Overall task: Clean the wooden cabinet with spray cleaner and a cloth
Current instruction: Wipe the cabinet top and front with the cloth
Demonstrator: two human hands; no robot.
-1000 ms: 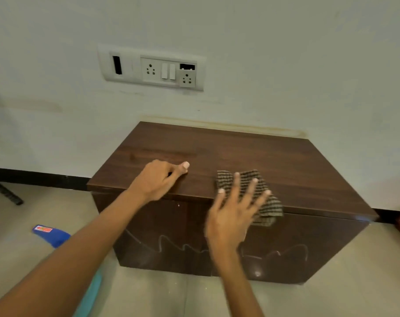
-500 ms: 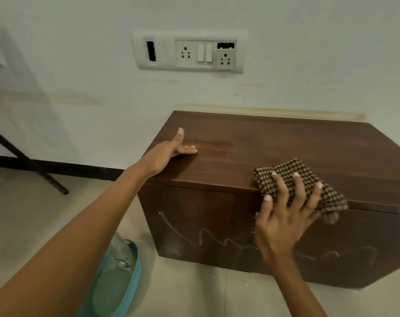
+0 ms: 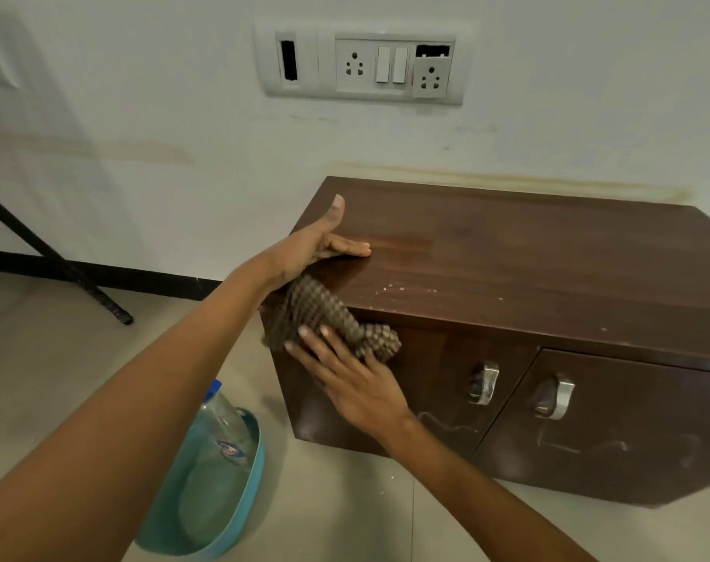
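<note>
Pressing the cloth [image 3: 318, 312] with our flat right hand [image 3: 357, 387], we are wiping the cabinet [image 3: 548, 257] at its front corner; door smears [image 3: 446, 424] and top crumbs [image 3: 389, 288] are waiting.

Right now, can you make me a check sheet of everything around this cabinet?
Surface: cabinet top is dark wood, with white specks near the front edge. There are pale scribble marks low on the doors.
Job's things: cloth lies against the cabinet's front top-left corner. A bottle with a blue cap lies in the basin.
Clutter: teal basin on the floor, left of the cabinet.
Hands: left hand rests flat on the top's left corner, thumb raised. Right hand presses the cloth with straight fingers.
Cables: nothing seen.
Surroundings: socket panel on the wall above, black stand leg at the left.
</note>
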